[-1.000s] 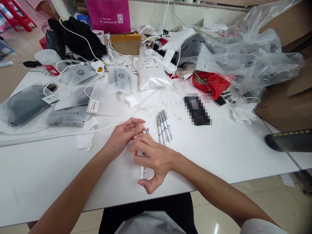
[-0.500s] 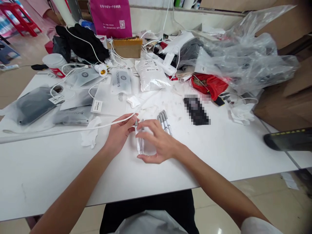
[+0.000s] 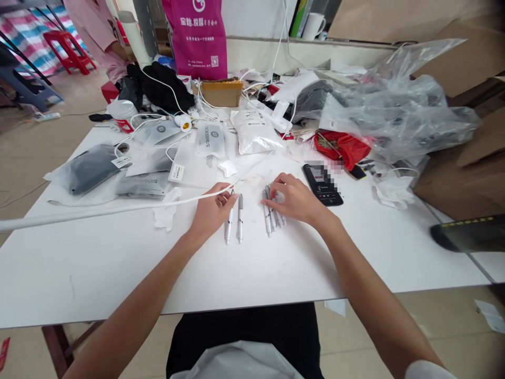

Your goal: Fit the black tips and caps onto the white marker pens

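Two white pens with grey caps (image 3: pixel 234 223) lie side by side on the white table (image 3: pixel 252 263). My left hand (image 3: pixel 212 209) rests beside them, fingertips touching the left pen, fingers loosely curled. To the right lies a bunch of several similar pens (image 3: pixel 271 210). My right hand (image 3: pixel 298 199) sits on that bunch with fingers spread over the pens. A white cable (image 3: pixel 118 209) runs under my left fingertips.
A black phone (image 3: pixel 322 185) lies just right of my right hand. Packaged goods in plastic bags (image 3: pixel 94 169), a white pouch (image 3: pixel 255 130), a cardboard box (image 3: pixel 221 90), a magenta bag (image 3: pixel 199 37) and a big clear plastic sheet (image 3: pixel 394 105) crowd the far half. Brown cartons (image 3: pixel 465 173) stand right.
My right hand let go of the pen beside the left hand and moved right onto the bunch of pens. Two pens now lie together by my left hand. The camera tilted up.
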Tool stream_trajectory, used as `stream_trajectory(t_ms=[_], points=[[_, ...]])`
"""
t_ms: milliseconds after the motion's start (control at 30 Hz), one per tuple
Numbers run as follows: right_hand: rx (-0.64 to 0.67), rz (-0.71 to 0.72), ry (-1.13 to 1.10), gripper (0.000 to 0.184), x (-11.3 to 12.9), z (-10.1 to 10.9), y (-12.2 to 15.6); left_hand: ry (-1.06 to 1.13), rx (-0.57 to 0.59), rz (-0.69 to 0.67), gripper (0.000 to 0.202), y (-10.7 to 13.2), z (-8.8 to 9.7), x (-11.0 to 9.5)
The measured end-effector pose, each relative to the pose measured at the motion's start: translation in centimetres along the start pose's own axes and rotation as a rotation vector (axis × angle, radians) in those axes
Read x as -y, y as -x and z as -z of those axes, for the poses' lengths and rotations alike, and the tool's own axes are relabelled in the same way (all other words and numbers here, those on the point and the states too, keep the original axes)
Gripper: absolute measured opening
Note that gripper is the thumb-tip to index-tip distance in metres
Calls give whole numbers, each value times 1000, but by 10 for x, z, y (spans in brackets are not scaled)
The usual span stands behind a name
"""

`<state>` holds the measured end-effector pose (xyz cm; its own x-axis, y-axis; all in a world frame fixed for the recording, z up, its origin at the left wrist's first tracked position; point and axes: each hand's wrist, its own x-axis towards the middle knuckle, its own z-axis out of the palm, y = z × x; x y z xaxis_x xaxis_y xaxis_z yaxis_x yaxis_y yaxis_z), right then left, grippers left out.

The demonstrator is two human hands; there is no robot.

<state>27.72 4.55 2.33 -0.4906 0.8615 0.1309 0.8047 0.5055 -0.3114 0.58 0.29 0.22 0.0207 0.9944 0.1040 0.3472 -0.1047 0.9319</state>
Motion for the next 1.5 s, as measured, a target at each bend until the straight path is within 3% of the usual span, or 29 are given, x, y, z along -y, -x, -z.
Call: stream_trajectory(t_ms=[167,333,600,733,900,1067,1167,1233,1300,1367,1500], points=[[69,-86,31,40,3,-8,-7,-318,41,-57,20,-2,-1,7],[-48,-75,31,36,5,-15,-2,-427,70,-97,20,-2,-3,12],[-145,237,-27,50,17,-23,13,-539,62,-144,21,1,-6,15],[-36,494,-70,59,40,-31,17,-563,52,-167,20,2,-8,17],[-28,616,11,18,54,-40,17,-560,41,-157,18,1,-7,16],[-86,713,19,26,55,-42,16,-550,44,-146,18,1,-6,13],[-165,604,-323,24,59,-39,18,-551,48,-130,19,1,-6,11],[-317,357,-731,15,62,-31,18,-543,46,-117,18,2,-6,10],[-561,21,-1177,30,60,-18,15,-512,44,-88,18,3,-7,9],[-580,-161,-1510,54,52,-3,11,-455,46,-50,17,4,-9,7],[-604,-215,-1717,68,23,17,5,-340,58,2,17,6,-9,0]])
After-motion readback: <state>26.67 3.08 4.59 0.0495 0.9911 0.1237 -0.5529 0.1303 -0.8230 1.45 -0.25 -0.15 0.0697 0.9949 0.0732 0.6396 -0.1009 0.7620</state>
